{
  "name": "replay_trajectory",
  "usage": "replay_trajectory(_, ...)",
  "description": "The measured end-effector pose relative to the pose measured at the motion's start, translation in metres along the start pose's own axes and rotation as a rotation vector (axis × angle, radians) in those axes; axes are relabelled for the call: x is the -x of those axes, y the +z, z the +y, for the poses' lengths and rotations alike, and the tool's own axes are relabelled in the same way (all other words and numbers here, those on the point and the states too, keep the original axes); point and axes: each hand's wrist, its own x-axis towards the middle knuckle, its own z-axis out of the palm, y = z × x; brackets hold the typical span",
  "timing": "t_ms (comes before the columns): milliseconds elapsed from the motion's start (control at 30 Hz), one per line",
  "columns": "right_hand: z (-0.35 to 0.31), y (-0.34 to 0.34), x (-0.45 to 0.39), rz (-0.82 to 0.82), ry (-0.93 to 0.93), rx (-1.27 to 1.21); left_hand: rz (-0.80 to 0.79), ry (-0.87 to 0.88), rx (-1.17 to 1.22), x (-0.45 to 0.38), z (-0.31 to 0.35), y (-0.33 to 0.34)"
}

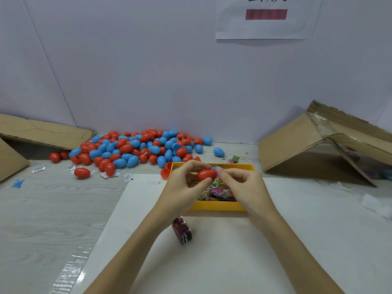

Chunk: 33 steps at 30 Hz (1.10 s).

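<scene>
Left hand (pixel 186 183) curls around a red egg (pixel 205 175) right over the yellow tray (pixel 214 205), right hand (pixel 244 185) pinching a pink packet (pixel 216 174) against it. Bare white mat (pixel 212 262) below both wrists.

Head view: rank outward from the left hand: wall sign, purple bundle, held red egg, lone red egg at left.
1. Held red egg, in the fingers of the left hand.
2. Purple bundle, just below the wrist.
3. Lone red egg, far off to the left.
4. Wall sign, high at the back.
</scene>
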Motion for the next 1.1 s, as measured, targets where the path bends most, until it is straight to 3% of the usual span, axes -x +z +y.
replay_trajectory(433, 0.001, 0.000, -0.002, 0.063, 0.043, -0.073, -0.018, -0.002, 0.091, 0.001, 0.004, -0.004)
replay_trajectory(667, 0.002, 0.001, 0.001, 0.013, -0.089, 0.021, 0.003, 0.043, 0.085, 0.001, 0.005, -0.005)
replay_trajectory(867, 0.001, 0.000, -0.001, -0.034, -0.039, -0.193, 0.084, 0.176, 0.031, 0.002, 0.007, -0.006)
replay_trajectory(1100, -0.001, 0.002, -0.001, -0.067, -0.021, -0.322, 0.120, 0.142, 0.144, 0.003, 0.011, -0.005)
